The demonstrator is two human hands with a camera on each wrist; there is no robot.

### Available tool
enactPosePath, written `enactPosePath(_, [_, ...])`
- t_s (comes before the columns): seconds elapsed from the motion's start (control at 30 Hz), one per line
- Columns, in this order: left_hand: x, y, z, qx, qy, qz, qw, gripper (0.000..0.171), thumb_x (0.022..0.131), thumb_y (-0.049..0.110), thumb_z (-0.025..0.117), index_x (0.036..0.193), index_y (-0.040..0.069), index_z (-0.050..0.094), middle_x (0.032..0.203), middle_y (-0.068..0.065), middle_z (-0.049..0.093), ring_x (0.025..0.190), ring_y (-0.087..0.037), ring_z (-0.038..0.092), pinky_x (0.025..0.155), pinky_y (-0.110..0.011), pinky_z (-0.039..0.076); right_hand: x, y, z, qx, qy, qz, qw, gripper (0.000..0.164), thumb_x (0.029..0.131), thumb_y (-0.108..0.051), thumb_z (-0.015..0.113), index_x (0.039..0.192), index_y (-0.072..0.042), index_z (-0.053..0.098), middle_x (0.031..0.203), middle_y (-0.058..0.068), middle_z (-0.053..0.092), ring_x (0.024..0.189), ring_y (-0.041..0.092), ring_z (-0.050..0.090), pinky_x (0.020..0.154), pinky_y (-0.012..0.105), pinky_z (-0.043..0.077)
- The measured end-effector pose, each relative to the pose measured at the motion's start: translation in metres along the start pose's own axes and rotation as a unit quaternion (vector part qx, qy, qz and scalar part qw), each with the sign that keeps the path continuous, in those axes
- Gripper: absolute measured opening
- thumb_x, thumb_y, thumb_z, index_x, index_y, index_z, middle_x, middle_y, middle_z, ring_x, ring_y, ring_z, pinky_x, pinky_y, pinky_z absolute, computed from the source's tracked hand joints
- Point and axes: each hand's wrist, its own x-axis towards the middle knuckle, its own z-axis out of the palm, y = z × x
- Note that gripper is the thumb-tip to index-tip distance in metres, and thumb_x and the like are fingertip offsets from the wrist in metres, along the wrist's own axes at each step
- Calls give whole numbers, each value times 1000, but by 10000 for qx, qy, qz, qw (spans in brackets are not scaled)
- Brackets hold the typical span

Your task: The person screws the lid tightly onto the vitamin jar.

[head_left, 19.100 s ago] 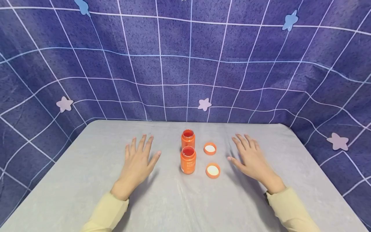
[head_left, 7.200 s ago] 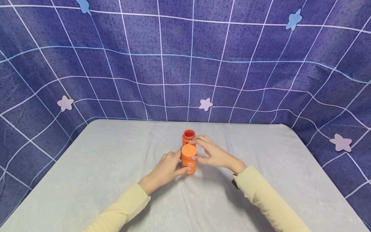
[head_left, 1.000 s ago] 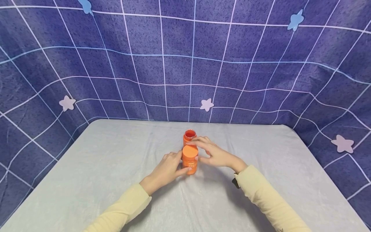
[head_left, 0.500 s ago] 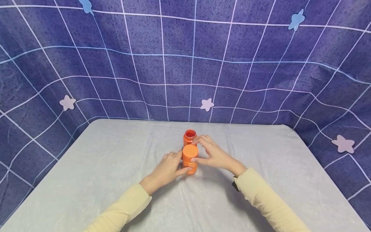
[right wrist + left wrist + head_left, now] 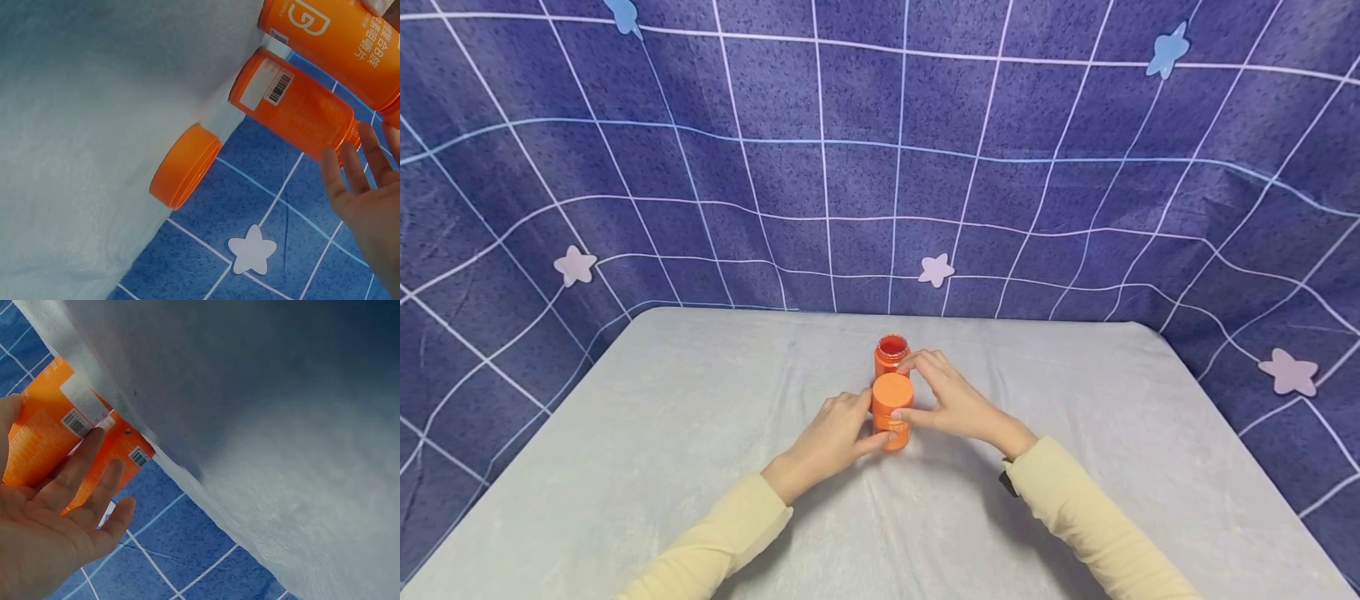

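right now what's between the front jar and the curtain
Fingers of the right hand, the open jar, then bare table, in the head view.

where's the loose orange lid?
In the right wrist view, just left of centre, the loose orange lid sits on the gray cloth, apart from the uncapped orange bottle at its upper right. Head view doesn't show it.

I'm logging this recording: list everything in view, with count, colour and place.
Near bottle: 1, orange, on table
Far bottle: 1, orange, open, behind it
Fitted cap: 1, orange, atop near bottle
Loose cap: 1, orange, on table (right wrist view)
Table: 1, grey, foreground
Curtain: 1, blue-purple, gridded, behind table
Stars: 5, three pale pink, two light blue, on curtain
Dark item: 1, black, at right cuff, unclear
Sleeves: 2, pale yellow, forearms
Left grip: 1, bare, around near bottle
Right grip: 1, bare, on fitted cap
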Motion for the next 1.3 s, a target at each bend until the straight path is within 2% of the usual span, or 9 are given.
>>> enactPosePath(0.23, [-1,1,0,-29,-12,-18,10000,49,81,43,64,113,9,50,88,-4,64,89,-24,58,82,-42,40,0,2,-2,177,-142,-87,9997,54,77,-33,71,120,-8,50,120,1,53,114,15,43,97,41,37])
enactPosePath(0.47, [-1,0,1,-3,-8,-57,10000,50,81,45,64,115,11,50,92,0,65,91,-23,59,83,-40,40,-1,3,-5,441,-429,-90,9981,53,80,-23,68,126,-9,48,124,2,50,108,15,44,87,38,42])
enactPosePath(0.8, [0,0,1,22,-21,-44,10000,51,81,44,64,115,9,49,94,-3,66,91,-22,59,83,-41,41,2,4,-10,831,-827,-39,9931,53,82,-10,60,133,-10,43,135,4,44,120,20,39,86,49,40])
enactPosePath(0.93, [1,0,0,5,-22,-53,10000,50,81,44,64,114,10,50,93,-2,65,90,-22,58,82,-41,41,2,3,-10,844,-866,-31,9926,54,82,-9,59,134,-12,44,137,6,43,125,21,36,88,48,38])
enactPosePath(1.13, [0,0,0,-39,-29,-49,10000,50,81,44,64,115,10,50,94,-2,65,90,-22,59,83,-42,41,1,4,-10,933,-822,54,9922,50,83,-12,61,131,-13,46,134,3,45,121,20,37,80,50,43])
enactPosePath(1.3, [0,1,0,-51,-23,-55,10000,50,81,43,65,115,10,50,93,-2,65,90,-23,59,83,-42,41,0,4,-10,853,-671,97,9940,48,81,-17,65,126,-15,49,130,3,47,122,19,38,87,50,42])
